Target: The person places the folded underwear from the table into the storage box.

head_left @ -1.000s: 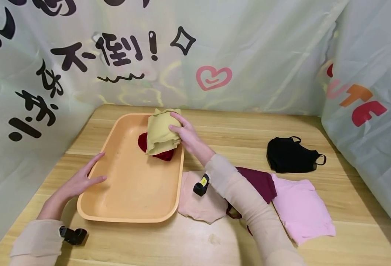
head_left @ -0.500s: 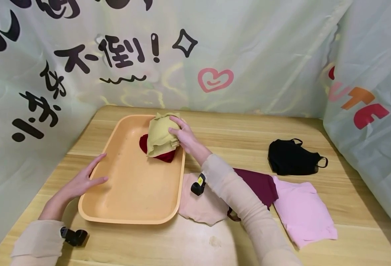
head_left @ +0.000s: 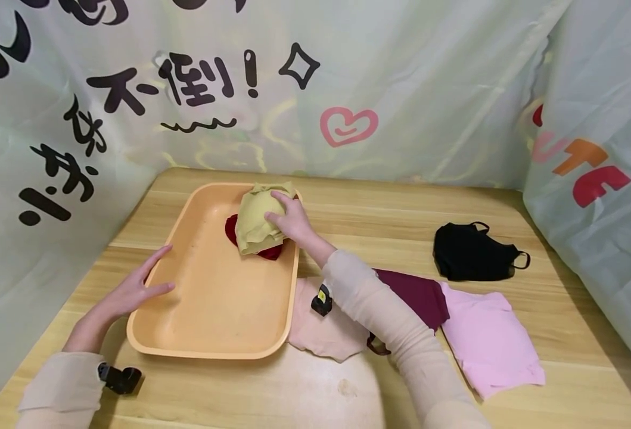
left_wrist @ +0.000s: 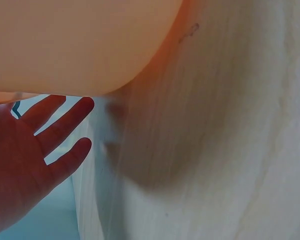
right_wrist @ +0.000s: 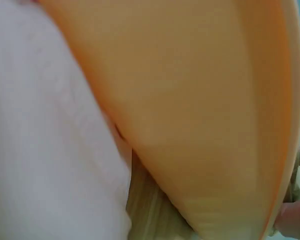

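Observation:
My right hand [head_left: 292, 221] rests on a folded khaki-yellow garment [head_left: 256, 217] with a wavy edge, its thumb and forefinger spread over the top; the other fingers are mostly hidden. That garment lies in the far right corner of an orange plastic tray [head_left: 213, 310], over a dark red folded cloth [head_left: 231, 229] that is partly covered. My left hand [head_left: 133, 291] lies along the tray's left rim with thumb and fingers spread. In the left wrist view, the left hand's straight fingers [left_wrist: 65, 125] show beside the tray's outer wall [left_wrist: 90, 45].
Right of the tray lie a pale pink folded cloth [head_left: 326, 333], a maroon cloth [head_left: 417, 298] partly under my right forearm, a brighter pink folded garment [head_left: 492, 342] and a black strapped top [head_left: 473, 253]. A printed curtain [head_left: 412, 89] hangs behind the wooden table [head_left: 358, 208].
My right hand has shifted slightly left, from the khaki-yellow garment's right edge further onto its top. The garment looks flatter and lower in the tray. My left hand keeps its place.

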Demonstrator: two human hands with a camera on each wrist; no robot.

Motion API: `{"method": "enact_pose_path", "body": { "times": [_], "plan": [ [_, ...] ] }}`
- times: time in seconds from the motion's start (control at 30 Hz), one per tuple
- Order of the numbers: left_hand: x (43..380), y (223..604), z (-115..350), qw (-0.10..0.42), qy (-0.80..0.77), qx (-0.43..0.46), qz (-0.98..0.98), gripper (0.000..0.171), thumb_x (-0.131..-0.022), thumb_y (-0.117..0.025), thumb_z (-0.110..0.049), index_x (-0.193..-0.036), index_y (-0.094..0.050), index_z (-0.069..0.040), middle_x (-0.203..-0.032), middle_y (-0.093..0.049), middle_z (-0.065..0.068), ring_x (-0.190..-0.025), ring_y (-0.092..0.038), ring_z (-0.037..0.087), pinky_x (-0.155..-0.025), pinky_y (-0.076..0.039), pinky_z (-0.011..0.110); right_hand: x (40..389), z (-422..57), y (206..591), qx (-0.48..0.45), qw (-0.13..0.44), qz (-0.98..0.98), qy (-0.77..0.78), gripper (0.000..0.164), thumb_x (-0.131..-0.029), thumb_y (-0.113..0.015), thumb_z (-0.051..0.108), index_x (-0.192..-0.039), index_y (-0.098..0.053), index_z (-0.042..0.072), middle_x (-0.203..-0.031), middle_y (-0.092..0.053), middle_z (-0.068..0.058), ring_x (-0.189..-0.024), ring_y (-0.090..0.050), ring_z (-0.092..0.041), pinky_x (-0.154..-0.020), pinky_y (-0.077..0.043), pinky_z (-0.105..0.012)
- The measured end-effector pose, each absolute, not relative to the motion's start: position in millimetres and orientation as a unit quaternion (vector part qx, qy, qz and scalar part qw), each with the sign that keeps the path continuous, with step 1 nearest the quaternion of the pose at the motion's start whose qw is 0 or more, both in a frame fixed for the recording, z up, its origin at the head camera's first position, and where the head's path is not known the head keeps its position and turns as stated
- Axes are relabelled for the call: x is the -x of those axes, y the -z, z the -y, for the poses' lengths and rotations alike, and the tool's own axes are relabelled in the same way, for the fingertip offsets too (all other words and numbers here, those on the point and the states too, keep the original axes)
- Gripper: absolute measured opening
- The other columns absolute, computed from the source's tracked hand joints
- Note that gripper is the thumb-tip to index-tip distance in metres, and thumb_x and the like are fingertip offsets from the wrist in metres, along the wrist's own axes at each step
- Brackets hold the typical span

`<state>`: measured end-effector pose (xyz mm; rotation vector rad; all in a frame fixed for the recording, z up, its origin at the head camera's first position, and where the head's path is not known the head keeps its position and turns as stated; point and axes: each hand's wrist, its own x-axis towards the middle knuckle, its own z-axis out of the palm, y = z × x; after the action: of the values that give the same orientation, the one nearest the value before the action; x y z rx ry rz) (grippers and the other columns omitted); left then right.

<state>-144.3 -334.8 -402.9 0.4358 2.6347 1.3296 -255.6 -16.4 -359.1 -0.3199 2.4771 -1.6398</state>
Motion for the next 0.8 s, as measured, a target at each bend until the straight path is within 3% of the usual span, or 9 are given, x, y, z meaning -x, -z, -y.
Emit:
{"method": "enact_pose_path", "body": {
  "times": [0.23,0.4,0.6,0.63,0.8],
  "plan": [
    [145,402,335,0.077,-0.443,-0.145,-0.881,0.082,-0.083,-0.062,-0.008,-0.147,-0.010,-0.007,-0.146,-0.010,0.031,-0.130,-0.008,0.049,-0.097,-0.011,0.067,252,16,352,0.121,0.086,-0.881,0.449,0.062,-0.087,-0.061,0.015,-0.142,-0.033,0.017,-0.139,-0.026,-0.025,-0.123,-0.035,-0.031,-0.093,-0.041,-0.041],
    [144,403,334,0.077,-0.445,-0.147,-0.880,0.081,-0.083,-0.061,-0.008,-0.147,-0.011,-0.007,-0.146,-0.011,0.031,-0.130,-0.009,0.046,-0.100,-0.010,0.062,250,15,350,0.120,0.111,-0.897,0.411,0.065,-0.089,-0.059,0.018,-0.145,-0.026,0.020,-0.144,-0.015,-0.028,-0.124,-0.036,-0.034,-0.074,-0.046,-0.032],
    [145,403,334,0.077,-0.447,-0.148,-0.879,0.081,-0.083,-0.062,-0.008,-0.146,-0.011,-0.006,-0.146,-0.010,0.032,-0.130,-0.008,0.049,-0.098,-0.010,0.067,247,11,343,0.118,0.142,-0.912,0.367,0.065,-0.091,-0.056,0.019,-0.146,-0.023,0.023,-0.146,-0.001,-0.031,-0.103,-0.055,-0.033,-0.047,-0.038,-0.020],
    [145,403,334,0.077,-0.448,-0.148,-0.879,0.081,-0.083,-0.062,-0.008,-0.146,-0.011,-0.005,-0.146,-0.010,0.032,-0.130,-0.007,0.049,-0.097,-0.010,0.068,247,10,342,0.120,0.144,-0.914,0.360,0.064,-0.091,-0.055,0.019,-0.146,-0.023,0.023,-0.146,-0.003,-0.031,-0.099,-0.055,-0.031,-0.046,-0.037,-0.020],
    [146,404,335,0.077,-0.450,-0.147,-0.878,0.081,-0.083,-0.061,-0.008,-0.146,-0.011,-0.004,-0.146,-0.010,0.031,-0.131,-0.005,0.048,-0.097,-0.009,0.069,245,5,339,0.134,0.140,-0.922,0.335,0.060,-0.092,-0.053,0.020,-0.145,-0.026,0.019,-0.146,-0.016,-0.026,-0.118,-0.042,-0.031,-0.059,-0.043,-0.026]
  ]
}}
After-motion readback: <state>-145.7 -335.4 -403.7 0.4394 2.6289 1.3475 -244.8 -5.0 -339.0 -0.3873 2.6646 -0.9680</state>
